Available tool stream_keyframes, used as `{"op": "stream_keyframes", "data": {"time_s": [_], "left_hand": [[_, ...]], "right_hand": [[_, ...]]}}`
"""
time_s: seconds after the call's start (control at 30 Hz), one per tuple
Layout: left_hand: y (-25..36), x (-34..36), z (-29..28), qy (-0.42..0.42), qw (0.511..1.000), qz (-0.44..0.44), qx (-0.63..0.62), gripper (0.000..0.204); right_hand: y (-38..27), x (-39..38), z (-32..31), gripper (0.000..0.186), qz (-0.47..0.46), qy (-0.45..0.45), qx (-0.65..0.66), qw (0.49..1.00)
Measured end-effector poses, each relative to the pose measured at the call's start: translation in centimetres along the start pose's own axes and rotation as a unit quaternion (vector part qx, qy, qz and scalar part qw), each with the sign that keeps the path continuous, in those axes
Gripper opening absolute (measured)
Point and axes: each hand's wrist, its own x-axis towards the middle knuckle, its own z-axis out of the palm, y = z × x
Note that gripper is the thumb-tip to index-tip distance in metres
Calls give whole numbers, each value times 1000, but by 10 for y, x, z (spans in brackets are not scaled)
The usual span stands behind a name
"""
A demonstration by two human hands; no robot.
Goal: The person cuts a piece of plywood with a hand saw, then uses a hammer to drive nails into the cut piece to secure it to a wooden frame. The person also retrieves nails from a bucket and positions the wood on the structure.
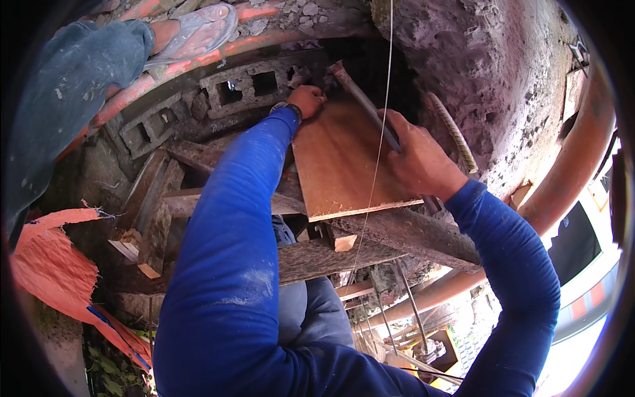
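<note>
A brown plywood panel [347, 169] lies on rough timber beams in front of me. At its far left corner is my left hand [308, 101], fingers bent and closed near the edge. Whatever those fingers may pinch is too small to make out. My right hand [423, 152] is wrapped around a hammer [362, 99] above the panel's right side. The hammer slants, with its rusty head up toward the far left, close to my left hand. The lower end of its handle shows below my right palm, by the panel's near right corner.
A thin white string [380, 142] runs down across the panel. Rough concrete [489, 79] rises at right, with a rebar stub [453, 132] beside it. Hollow blocks [245, 86] line the far side. Another person's sandalled foot [198, 33] stands at upper left. Timber offcuts [142, 225] lie at left.
</note>
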Motion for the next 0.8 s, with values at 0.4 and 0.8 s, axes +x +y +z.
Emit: {"op": "stream_keyframes", "data": {"time_s": [0.4,0.8], "left_hand": [[9,-6,-2,4,1000,1,18,25],[9,-7,-2,-2,1000,1,29,22]], "right_hand": [[3,42,29,60,7,60,113,992],[9,49,19,61,-27,97,77,992]]}}
